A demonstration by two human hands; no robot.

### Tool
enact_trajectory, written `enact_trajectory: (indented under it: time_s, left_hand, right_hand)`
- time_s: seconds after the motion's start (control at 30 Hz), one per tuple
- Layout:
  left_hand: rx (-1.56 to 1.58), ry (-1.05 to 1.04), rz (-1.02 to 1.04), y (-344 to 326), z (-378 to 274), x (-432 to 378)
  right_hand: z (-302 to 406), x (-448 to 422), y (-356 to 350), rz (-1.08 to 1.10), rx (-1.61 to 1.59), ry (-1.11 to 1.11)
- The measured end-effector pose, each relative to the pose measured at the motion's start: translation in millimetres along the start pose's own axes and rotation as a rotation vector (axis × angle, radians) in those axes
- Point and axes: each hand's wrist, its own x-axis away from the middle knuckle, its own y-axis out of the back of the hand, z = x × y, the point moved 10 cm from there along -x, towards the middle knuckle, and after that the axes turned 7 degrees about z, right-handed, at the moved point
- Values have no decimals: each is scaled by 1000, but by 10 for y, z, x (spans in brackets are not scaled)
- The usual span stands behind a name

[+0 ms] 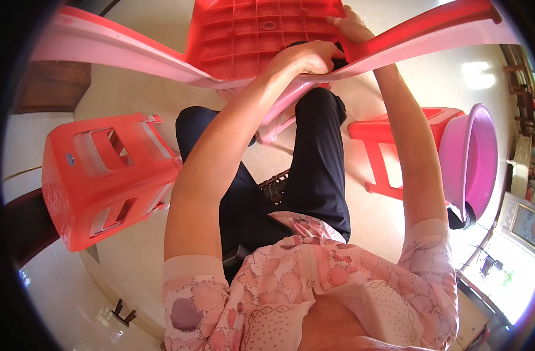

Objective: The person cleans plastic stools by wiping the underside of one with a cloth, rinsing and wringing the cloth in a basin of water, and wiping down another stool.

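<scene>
A red plastic stool (232,48) is held up before me with its ribbed underside facing me and its legs spreading to both sides. Inside it, near the right corner, my left hand (309,57) is closed on a dark cloth (339,57) against the plastic. My right hand (353,27) grips the stool's right side just beyond, its thumb over the edge and other fingers partly hidden. Under the raised stool stands a pink plastic stool (276,116), between my knees and mostly covered.
Another red plastic stool (105,175) lies tilted at the left. On the right, a purple plastic basin (469,162) stands on edge against a red stool (407,125), with dark cloth (462,217) at its rim. A dark woven basket (276,188) shows below my legs.
</scene>
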Motion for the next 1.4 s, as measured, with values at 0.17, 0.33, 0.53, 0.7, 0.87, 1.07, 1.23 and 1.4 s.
enact_trajectory:
  time_s: [0.17,0.33,0.53,0.7,0.87,1.07,1.23,1.4]
  left_hand:
    - [-151,102,123,-46,47,48]
    - [-404,142,69,-5,222,-89]
    - [-329,105,14,-7,129,-87]
    - [-369,104,103,-30,162,-148]
    - [8,-68,-77,84,134,-64]
    - [185,-129,-878,834,229,455]
    - [-353,40,-303,245,90,-60]
    - [-602,266,-205,138,82,-88]
  right_hand:
    - [159,111,-86,-25,77,-23]
    - [158,101,-39,-55,163,-43]
    - [46,51,13,-5,68,-11]
    - [-26,-74,5,-46,162,13]
    - [-9,-30,85,-96,186,27]
    - [96,23,-41,-8,43,38]
    - [77,95,-125,46,-77,25]
    - [-23,32,-38,-3,74,-49]
